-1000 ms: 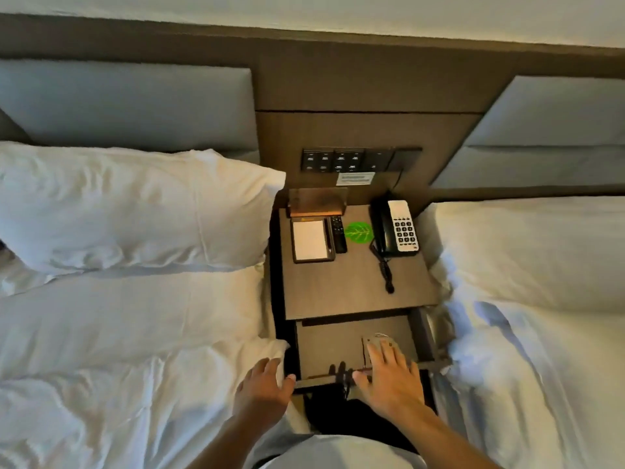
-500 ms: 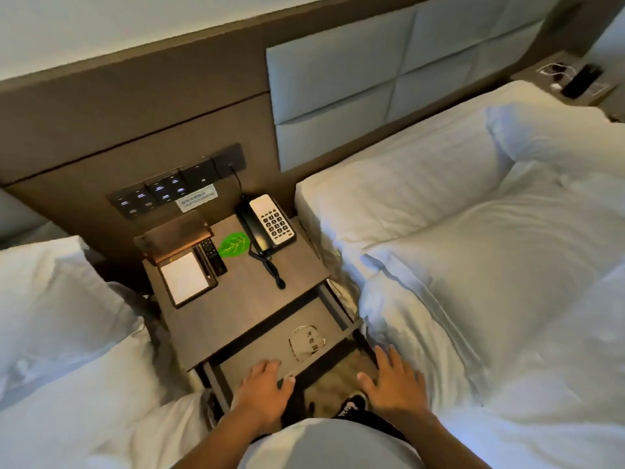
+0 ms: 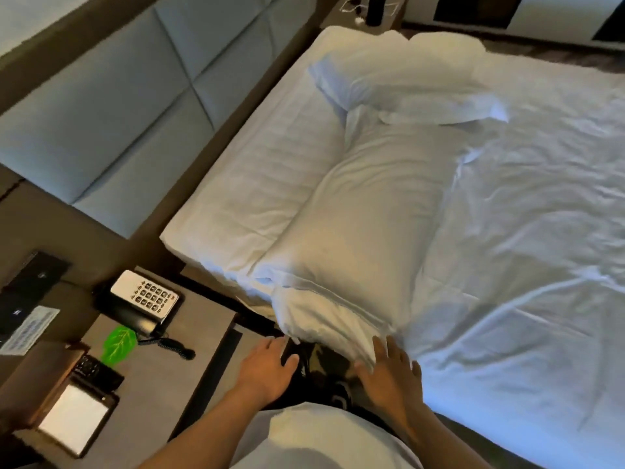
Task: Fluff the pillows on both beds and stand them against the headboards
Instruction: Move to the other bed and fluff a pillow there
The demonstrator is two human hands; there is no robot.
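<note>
Head view: two plump, creased white pillows (image 3: pixel 358 238) are seen flat on one rumpled bed (image 3: pixel 524 265). Left hand (image 3: pixel 267 368) and right hand (image 3: pixel 392 377) are spread, grasping nothing.

Beds: one (image 3: pixel 507 248), white sheet
Pillows: two, a near pillow (image 3: pixel 355 238) and a far pillow (image 3: pixel 406 72), both lying flat
Headboards: one (image 3: pixel 111 106), padded in panels
Hands: two, left hand (image 3: pixel 267 367) and right hand (image 3: pixel 392 377)
Worktops: one (image 3: pixel 176 377)
Telephones: one (image 3: pixel 142 302)
Notepads: one (image 3: pixel 72 421)
Green leaf cards: one (image 3: pixel 118 343)
</note>
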